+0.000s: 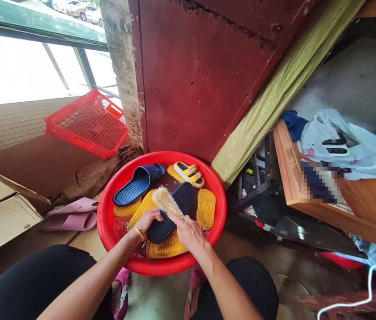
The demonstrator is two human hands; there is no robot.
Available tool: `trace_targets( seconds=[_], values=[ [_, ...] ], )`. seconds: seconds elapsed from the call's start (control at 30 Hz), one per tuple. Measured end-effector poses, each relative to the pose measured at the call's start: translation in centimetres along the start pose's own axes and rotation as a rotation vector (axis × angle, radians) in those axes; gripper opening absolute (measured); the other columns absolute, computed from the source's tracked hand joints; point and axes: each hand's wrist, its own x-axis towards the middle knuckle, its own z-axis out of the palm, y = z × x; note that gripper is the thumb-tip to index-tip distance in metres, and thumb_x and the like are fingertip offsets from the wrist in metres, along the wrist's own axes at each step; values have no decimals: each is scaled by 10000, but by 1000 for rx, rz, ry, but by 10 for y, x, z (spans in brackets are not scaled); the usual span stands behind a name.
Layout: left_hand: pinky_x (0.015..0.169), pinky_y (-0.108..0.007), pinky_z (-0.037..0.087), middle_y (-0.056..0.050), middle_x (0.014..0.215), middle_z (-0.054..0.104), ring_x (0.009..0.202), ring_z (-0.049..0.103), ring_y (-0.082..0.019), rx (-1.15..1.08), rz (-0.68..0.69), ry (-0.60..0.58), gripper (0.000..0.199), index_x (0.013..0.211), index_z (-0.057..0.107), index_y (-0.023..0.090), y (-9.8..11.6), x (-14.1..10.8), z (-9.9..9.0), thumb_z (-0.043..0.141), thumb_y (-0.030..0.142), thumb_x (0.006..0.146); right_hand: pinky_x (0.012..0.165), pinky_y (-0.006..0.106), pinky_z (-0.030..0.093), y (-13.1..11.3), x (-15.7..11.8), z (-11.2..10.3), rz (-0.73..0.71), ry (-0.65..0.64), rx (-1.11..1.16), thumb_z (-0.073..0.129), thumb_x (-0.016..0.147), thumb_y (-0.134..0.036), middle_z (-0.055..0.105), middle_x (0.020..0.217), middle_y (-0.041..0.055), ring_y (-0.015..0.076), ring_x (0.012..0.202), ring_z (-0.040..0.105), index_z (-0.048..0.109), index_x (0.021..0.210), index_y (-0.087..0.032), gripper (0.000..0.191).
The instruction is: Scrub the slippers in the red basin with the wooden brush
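A red basin point(107, 222) on the floor holds water and several slippers. My left hand point(146, 223) grips the edge of a dark blue slipper point(161, 230) near the basin's middle. In my right hand point(190, 231) is a pale bristled brush point(166, 201), lying over that slipper with its bristles facing up. Around them are a blue slipper point(138, 184), a small yellow sandal point(188, 173) and yellow soles, one upright oval sole point(206, 209) at the right and one point(166, 246) below my hands.
Pink slippers point(74, 214) lie left of the basin, near cardboard point(4, 213). A red crate point(90, 124) leans behind them. A dark red panel point(194, 80) stands behind the basin. At the right are a wooden shelf point(371, 213) and a white plastic bag point(358, 146).
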Motion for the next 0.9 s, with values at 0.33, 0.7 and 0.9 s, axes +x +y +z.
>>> trace_targets(
  seconds=[0.33,0.7,0.9],
  values=[
    [517,-272,486,-5,686,694,540,617,-170,-86,14,35,390,908,682,178,11,4,-10,645,196,520,823,293,516,41,-50,-13,6,-112,78,444,1008,-202,742,1127,56,223,989,706,489,1532,-444,579],
    [465,-278,474,8,602,667,495,611,-184,-4,-72,34,314,817,664,196,7,8,-11,616,185,506,866,327,525,47,-58,-15,31,-93,56,428,1022,-203,749,1154,53,236,1024,703,525,1502,-455,551],
    [467,-278,468,-4,584,669,490,608,-190,31,-88,26,383,885,704,173,3,3,-7,604,149,517,850,343,544,8,-31,3,40,-65,-65,391,984,-100,728,1143,130,240,952,717,443,1579,-360,651]
  ],
)
